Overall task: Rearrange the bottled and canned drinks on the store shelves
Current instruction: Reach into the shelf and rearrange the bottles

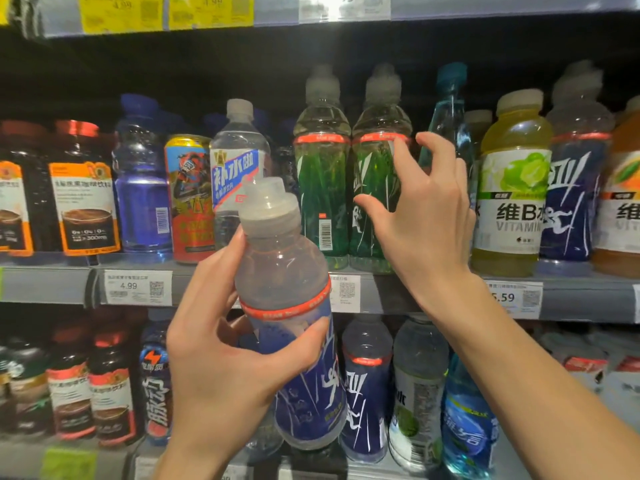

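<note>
The left hand [221, 355] grips a blue-labelled bottle [294, 327] with a grey sport cap and red band, held tilted before the middle shelf [415, 292]. The right hand [419, 216], fingers spread and empty, seems just short of a green-labelled bottle [377, 188]. The price tags are blurred.

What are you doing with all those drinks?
A person is sorting drinks on store shelves. The left hand grips a blue-labelled sports bottle with a grey cap, held tilted in front of the shelves. The right hand is open, reaching toward a green-labelled bottle standing on the middle shelf, not gripping it yet.
</note>
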### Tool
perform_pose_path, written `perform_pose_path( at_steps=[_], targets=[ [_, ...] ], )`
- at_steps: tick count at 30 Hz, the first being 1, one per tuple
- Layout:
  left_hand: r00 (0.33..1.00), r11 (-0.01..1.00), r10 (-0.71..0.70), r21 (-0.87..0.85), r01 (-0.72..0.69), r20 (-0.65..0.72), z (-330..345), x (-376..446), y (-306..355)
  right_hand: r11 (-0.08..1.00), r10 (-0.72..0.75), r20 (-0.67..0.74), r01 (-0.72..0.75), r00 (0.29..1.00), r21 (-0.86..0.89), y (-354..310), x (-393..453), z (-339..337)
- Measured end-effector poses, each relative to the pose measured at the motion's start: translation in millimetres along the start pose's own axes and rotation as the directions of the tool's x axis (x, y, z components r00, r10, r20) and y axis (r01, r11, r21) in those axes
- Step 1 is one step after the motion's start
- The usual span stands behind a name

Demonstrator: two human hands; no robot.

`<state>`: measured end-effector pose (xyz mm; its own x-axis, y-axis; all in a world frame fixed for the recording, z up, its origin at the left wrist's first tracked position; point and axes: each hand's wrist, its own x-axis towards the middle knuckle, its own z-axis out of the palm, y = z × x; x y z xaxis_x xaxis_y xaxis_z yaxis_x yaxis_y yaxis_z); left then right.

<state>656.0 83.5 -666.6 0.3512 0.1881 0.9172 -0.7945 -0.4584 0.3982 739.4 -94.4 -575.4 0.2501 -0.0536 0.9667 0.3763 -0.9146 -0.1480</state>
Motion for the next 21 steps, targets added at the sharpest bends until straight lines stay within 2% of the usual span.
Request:
perform_pose_path(
  at_steps=[2,5,7,8,10,12,14,16,18,21],
  targets=[
    [1.000,1.000,0.000,-0.006,0.000,-0.004,1.4,-1.8,2.2,0.992,-0.050,-0.066,0.058,0.997,0.113,3.5,-10.1,-3.2],
    [0.999,0.999,0.016,-0.035,-0.017,-0.033,4.4,-1.2,8.0,0.907,-0.197,-0.190,0.252,0.962,0.336,1.8,-36.0,-19.5],
    [0.999,0.999,0.017,-0.048,-0.019,-0.029,6.5,0.4,10.5,0.809,-0.290,-0.126,0.314,0.949,0.497,-2.2,-56.8,-32.3],
    [1.000,0.999,0.016,-0.043,-0.017,-0.024,7.6,0.6,11.2,0.759,-0.295,-0.034,0.256,0.955,0.599,-4.0,-66.4,-37.8],
    [0.999,1.000,0.008,-0.014,-0.008,-0.031,8.5,0.3,9.9,0.644,-0.239,0.212,-0.008,0.948,0.765,-4.9,-82.2,-42.5],
    [0.999,1.000,-0.019,-0.018,0.018,-0.028,10.2,-1.9,8.7,0.518,-0.213,0.412,-0.255,0.886,0.817,-2.8,-93.6,-42.2],
    [0.999,0.997,-0.049,-0.058,0.048,-0.012,11.3,-6.4,8.1,0.399,-0.226,0.510,-0.399,0.830,0.825,-1.4,-101.1,-42.7],
    [0.997,0.994,-0.076,-0.084,0.075,0.002,13.4,-12.1,9.2,0.339,-0.228,0.550,-0.465,0.803,0.818,-1.5,-109.0,-44.9],
    [0.994,0.987,-0.108,-0.114,0.109,0.020,17.2,-18.6,11.4,0.364,-0.213,0.565,-0.472,0.797,0.803,-2.3,-120.0,-45.9],
    [0.985,0.974,-0.166,-0.150,0.172,0.051,22.9,-30.4,9.9,0.414,-0.113,0.575,-0.488,0.810,0.769,-2.0,-135.1,-46.2]
  ],
)
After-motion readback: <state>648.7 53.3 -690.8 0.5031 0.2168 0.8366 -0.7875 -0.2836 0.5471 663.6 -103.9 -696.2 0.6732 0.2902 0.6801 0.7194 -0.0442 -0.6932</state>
